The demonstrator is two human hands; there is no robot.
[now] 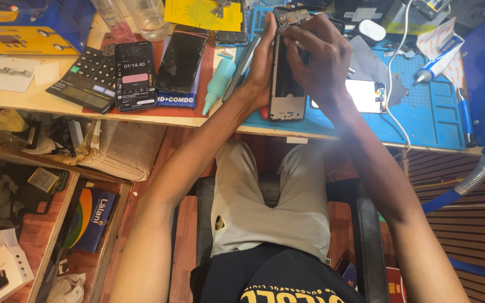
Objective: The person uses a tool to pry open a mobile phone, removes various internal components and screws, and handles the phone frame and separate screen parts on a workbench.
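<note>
Both hands work on an opened phone frame at the edge of a cluttered worktop.

The left hand [260,67] is curled along the left side of the opened phone frame [286,84], steadying it upright on the blue work mat [428,112]; the right hand [316,56] closes over the frame's top end, fingers pinched on what looks like a thin tool, too small to tell for sure. The frame stands near the worktop's [29,98] front edge, above the person's lap. Just left of the left hand lies a teal squeeze bottle [218,84]. Further left are a dark phone [179,60], a phone with a lit timer screen [135,76] and a black calculator [88,78]. To the right, a white cable [391,101] crosses the mat, with a small glue tube [438,64] beyond it.
</note>
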